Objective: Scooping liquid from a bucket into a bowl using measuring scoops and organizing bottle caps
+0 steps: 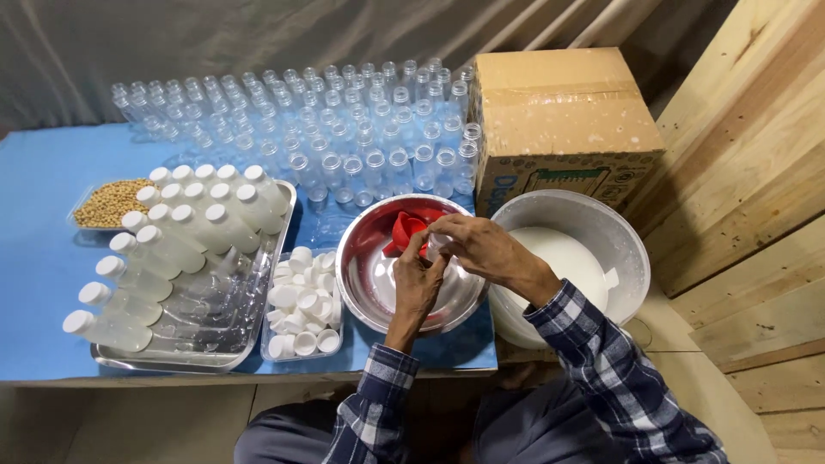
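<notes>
Fingers of both my hands meet over the steel bowl [375, 288], pinched close around something small that I cannot make out, because the fingers hide it. My left hand [418, 283] rises from below with its fingertips curled up to the spot; my right hand [481, 247] comes across from the right, thumb and forefinger narrowed onto the same point. Just behind my fingertips a red funnel [406, 232] lies inside the bowl, tipped on its side.

Just right of the bowl stands a white bucket [601, 225] holding white liquid, and behind it a cardboard box [563, 120]. Left of the bowl, touching it, sits a clear tub of white caps [302, 309]. Beside that, a metal tray [172, 352] carries filled bottles [185, 232] with white caps, lying in rows. A small clear tray of soybeans [107, 204] rests beyond the tray. Empty clear bottles [344, 129] stand crowded across the back of the blue table [43, 275]. My checked sleeves [601, 352] show at the bottom.
</notes>
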